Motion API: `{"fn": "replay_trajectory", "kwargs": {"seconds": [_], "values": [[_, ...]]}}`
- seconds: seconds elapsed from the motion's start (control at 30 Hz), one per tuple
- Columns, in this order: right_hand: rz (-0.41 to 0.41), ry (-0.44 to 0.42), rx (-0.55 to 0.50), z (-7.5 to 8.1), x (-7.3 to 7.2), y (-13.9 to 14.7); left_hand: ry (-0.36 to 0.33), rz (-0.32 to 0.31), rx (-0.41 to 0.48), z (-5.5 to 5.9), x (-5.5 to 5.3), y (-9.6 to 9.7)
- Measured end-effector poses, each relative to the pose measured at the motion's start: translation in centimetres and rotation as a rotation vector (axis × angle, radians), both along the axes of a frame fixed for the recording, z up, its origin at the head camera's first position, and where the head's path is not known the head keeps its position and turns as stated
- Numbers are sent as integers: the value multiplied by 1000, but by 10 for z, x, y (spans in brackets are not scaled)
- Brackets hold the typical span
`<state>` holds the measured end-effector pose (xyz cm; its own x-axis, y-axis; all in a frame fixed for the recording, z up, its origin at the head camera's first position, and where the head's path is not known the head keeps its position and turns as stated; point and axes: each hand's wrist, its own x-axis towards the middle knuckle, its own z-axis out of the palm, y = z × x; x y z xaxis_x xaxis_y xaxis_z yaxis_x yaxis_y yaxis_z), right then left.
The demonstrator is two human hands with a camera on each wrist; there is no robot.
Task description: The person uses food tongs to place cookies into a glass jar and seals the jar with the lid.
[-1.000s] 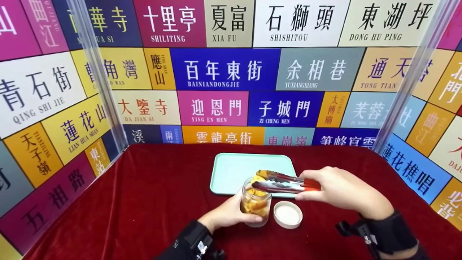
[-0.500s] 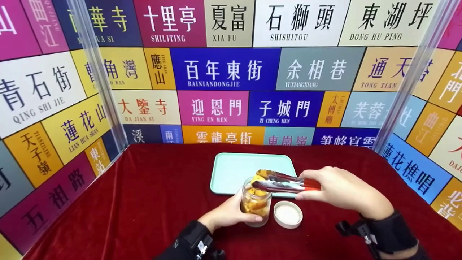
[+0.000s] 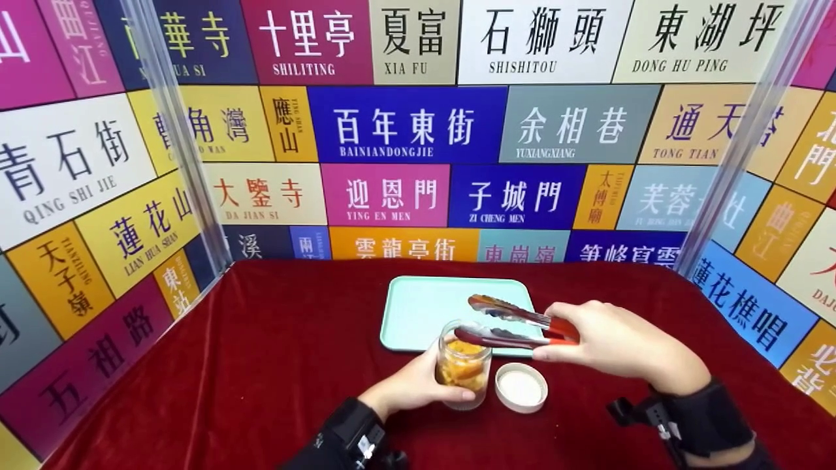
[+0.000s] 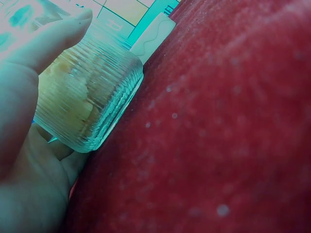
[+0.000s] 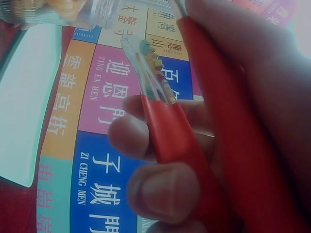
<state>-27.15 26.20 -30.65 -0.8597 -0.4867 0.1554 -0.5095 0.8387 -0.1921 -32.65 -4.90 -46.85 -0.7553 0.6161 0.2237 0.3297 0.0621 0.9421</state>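
My left hand (image 3: 415, 385) grips a ribbed glass jar (image 3: 462, 391) around its side, thumb across the front. Yellow-orange food pieces (image 3: 461, 371) sit inside the jar, seen through the glass in the left wrist view as well. Red-handled metal tongs (image 3: 506, 336) are held in my right hand (image 3: 614, 339). Their arms are spread, with nothing between the tips; the lower tip is over the jar's mouth, the upper one above the tray. In the right wrist view my fingers (image 5: 165, 189) curl around the red handles (image 5: 177, 141).
A mint-green tray (image 3: 418, 303) lies behind the jar. Right beside the jar rests a round pale lid (image 3: 521, 389), its inner side up. Dark red velvet cloth (image 3: 261, 365) covers the table, and walls of colourful sign panels (image 3: 405, 124) stand around it.
The tongs have spread apart, and the yellow piece that was between their tips has dropped out of them at the jar's mouth. My left hand and the jar have stayed put.
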Motion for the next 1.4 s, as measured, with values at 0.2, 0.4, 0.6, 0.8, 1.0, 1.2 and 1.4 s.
{"fn": "replay_trajectory", "kwargs": {"seconds": [0.2,0.4,0.6,0.8,1.0,1.2,1.4], "values": [[-2,0,-16,-1,-3,2,7,8,-12,1,0,0],[-61,12,-49,-3,-13,11,28,39,-59,2,0,-2],[-130,38,-79,-10,-27,27,28,31,-41,2,1,-1],[-237,27,-84,-27,-46,48,18,37,-42,4,2,0],[-334,30,-101,-47,-64,68,14,36,-38,4,3,0],[-415,-56,-104,-64,-74,85,9,33,-33,3,2,0],[-455,-199,-127,-80,-79,95,39,33,-55,2,1,-1]]}}
